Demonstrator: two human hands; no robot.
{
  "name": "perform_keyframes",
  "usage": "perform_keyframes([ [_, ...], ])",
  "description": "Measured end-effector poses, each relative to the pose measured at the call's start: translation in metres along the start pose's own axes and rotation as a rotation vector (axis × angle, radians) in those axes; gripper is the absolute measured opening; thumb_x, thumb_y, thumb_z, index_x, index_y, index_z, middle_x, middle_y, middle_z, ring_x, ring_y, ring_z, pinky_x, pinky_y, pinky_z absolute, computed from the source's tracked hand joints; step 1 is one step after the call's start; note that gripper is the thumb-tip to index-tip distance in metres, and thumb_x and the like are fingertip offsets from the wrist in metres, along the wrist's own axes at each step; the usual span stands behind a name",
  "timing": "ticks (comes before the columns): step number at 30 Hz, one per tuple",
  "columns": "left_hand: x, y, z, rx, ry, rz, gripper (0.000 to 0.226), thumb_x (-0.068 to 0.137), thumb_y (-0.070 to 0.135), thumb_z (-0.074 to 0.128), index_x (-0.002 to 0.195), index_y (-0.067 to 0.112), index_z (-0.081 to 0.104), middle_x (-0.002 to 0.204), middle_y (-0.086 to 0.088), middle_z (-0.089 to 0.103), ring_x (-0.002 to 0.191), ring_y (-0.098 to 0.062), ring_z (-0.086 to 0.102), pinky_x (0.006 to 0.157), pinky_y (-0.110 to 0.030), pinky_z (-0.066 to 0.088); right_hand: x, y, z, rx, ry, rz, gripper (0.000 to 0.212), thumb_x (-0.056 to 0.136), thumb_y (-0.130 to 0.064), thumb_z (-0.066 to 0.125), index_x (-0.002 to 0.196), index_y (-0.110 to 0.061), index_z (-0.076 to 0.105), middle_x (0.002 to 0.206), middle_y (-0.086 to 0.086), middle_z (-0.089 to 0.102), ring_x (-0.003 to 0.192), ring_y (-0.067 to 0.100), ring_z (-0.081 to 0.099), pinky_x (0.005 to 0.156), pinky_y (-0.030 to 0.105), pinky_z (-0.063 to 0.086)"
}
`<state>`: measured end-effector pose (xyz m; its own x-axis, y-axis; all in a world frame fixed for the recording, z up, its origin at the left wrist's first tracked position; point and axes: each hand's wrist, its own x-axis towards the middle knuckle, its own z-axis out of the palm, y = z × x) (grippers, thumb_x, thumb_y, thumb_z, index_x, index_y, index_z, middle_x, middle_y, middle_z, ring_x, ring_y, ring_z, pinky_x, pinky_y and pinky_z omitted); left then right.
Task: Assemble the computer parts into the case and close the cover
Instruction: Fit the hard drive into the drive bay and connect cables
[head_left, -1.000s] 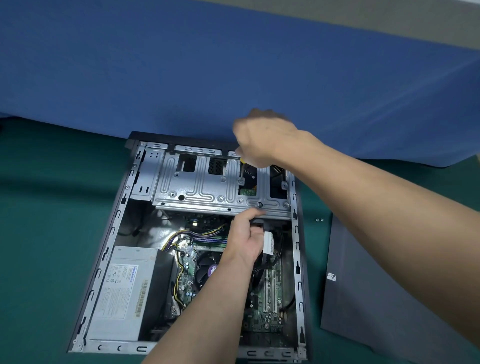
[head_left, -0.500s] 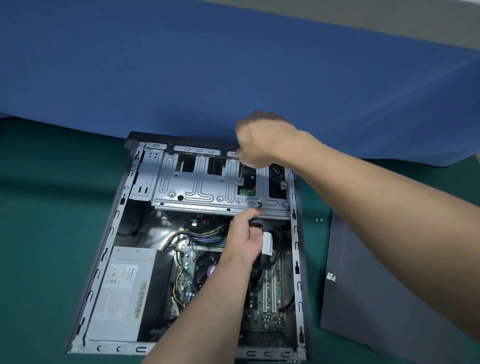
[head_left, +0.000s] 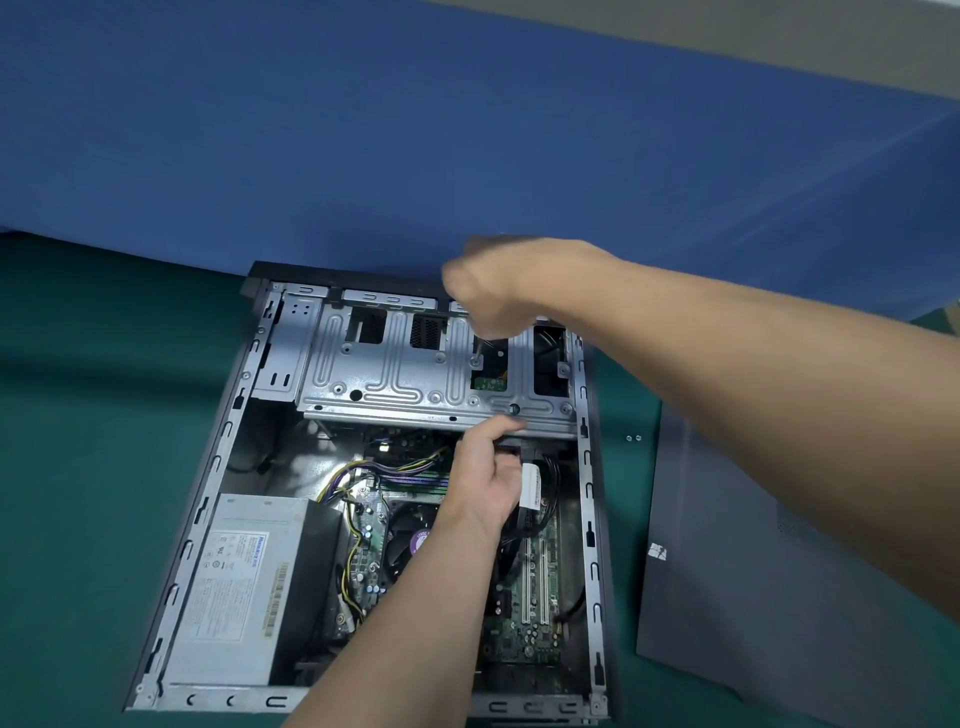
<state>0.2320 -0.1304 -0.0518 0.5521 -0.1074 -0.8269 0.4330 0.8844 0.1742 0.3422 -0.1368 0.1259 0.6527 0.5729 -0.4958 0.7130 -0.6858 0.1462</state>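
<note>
While left hand (head_left: 488, 483) grasps drive cage (head_left: 395, 374) edge, blurred right hand (head_left: 498, 291) clenches a screwdriver (head_left: 481, 344); cover (head_left: 753, 597) lies beside case (head_left: 228, 699)

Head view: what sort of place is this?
Probably a computer repair or assembly bench: an open PC case lies on a green mat, its cover set beside it, blue cloth behind.
</note>
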Motion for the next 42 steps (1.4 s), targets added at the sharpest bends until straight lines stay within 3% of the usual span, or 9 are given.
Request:
perform_keyframes([
  [6,0.003,-0.001,-0.001,0.01,0.031,0.007,0.027,0.073,-0.009,0.064,0.097,0.003,0.066,0.095,-0.008,0.062,0.075,-0.017,0.043,0.07,-0.024,0.041,0.015,-0.001,-0.004,0.115,-0.125,0.11,0.02,0.088,-0.005,0.046,0.071,-0.006,0.056,0.06,0.005,0.049,0.046,0.016,0.043,0.025,0.014,0.028],
  [10,0.004,-0.002,-0.002,0.008,0.03,-0.005,0.045,0.072,-0.008,0.066,0.116,-0.001,0.06,0.105,-0.011,0.058,0.093,-0.022,0.044,0.097,-0.024,0.04,0.02,0.002,0.003,0.474,-0.095,0.192,0.03,0.092,-0.013,0.055,0.065,-0.015,0.043,0.065,0.0,0.045,0.052,0.011,0.04,0.043,0.022,0.036],
  [17,-0.001,0.003,0.0,-0.008,0.003,0.031,0.021,0.074,-0.013,0.061,0.081,0.007,0.064,0.07,-0.005,0.07,0.062,-0.015,0.069,0.06,-0.013,0.053,0.017,-0.024,-0.009,0.228,-0.168,0.199,0.028,0.094,-0.005,0.037,0.076,-0.006,0.057,0.06,0.005,0.053,0.048,0.016,0.043,0.034,0.02,0.036],
  [23,-0.003,0.004,0.0,0.017,-0.035,0.009,0.018,0.078,-0.01,0.059,0.084,0.005,0.066,0.093,-0.008,0.063,0.091,-0.021,0.058,0.094,-0.024,0.043,-0.024,0.017,-0.005,0.358,0.003,0.226,0.031,0.091,-0.01,0.043,0.062,-0.009,0.051,0.062,0.002,0.053,0.055,0.016,0.052,0.047,0.024,0.034],
  [29,-0.009,0.006,-0.002,0.066,0.007,0.0,0.02,0.081,-0.008,0.059,0.08,0.011,0.063,0.077,0.001,0.055,0.066,-0.012,0.053,0.064,-0.021,0.045,-0.12,0.072,0.096,1.214,0.337,0.403,0.044,0.101,-0.04,0.041,0.076,-0.006,0.054,0.057,0.007,0.061,0.047,0.016,0.041,0.051,0.027,0.034],
  [32,-0.011,0.007,0.0,0.102,0.013,0.028,0.021,0.082,-0.007,0.058,0.08,0.013,0.064,0.083,0.003,0.049,0.069,-0.01,0.049,0.07,-0.023,0.042,-0.141,0.063,0.179,1.619,0.313,0.605,0.023,0.102,-0.028,0.042,0.088,-0.009,0.043,0.064,0.009,0.063,0.051,0.019,0.048,0.055,0.031,0.041],
  [34,-0.015,0.006,0.003,0.149,0.049,0.077,0.025,0.085,-0.009,0.056,0.074,0.012,0.067,0.076,0.002,0.056,0.059,-0.009,0.056,0.053,-0.01,0.043,-0.141,0.049,0.222,1.798,0.236,0.691,0.013,0.101,-0.012,0.045,0.089,-0.009,0.042,0.073,0.013,0.063,0.056,0.019,0.054,0.057,0.031,0.046],
  [38,-0.022,0.004,0.009,0.158,0.092,0.089,0.023,0.087,-0.007,0.056,0.077,0.013,0.064,0.055,0.003,0.055,0.036,-0.007,0.05,0.036,-0.01,0.038,-0.112,0.028,0.277,1.686,0.243,0.843,0.02,0.089,0.001,0.05,0.08,-0.018,0.05,0.072,0.004,0.055,0.058,0.018,0.047,0.051,0.028,0.039],
  [42,-0.02,0.002,0.011,0.153,0.12,0.125,0.03,0.085,-0.006,0.059,0.062,0.012,0.065,0.057,0.001,0.055,0.047,-0.009,0.055,0.048,-0.01,0.046,-0.076,0.02,0.296,1.428,0.316,0.988,0.01,0.084,-0.013,0.062,0.088,-0.02,0.067,0.095,0.007,0.069,0.094,0.028,0.06,0.08,0.029,0.047],
])
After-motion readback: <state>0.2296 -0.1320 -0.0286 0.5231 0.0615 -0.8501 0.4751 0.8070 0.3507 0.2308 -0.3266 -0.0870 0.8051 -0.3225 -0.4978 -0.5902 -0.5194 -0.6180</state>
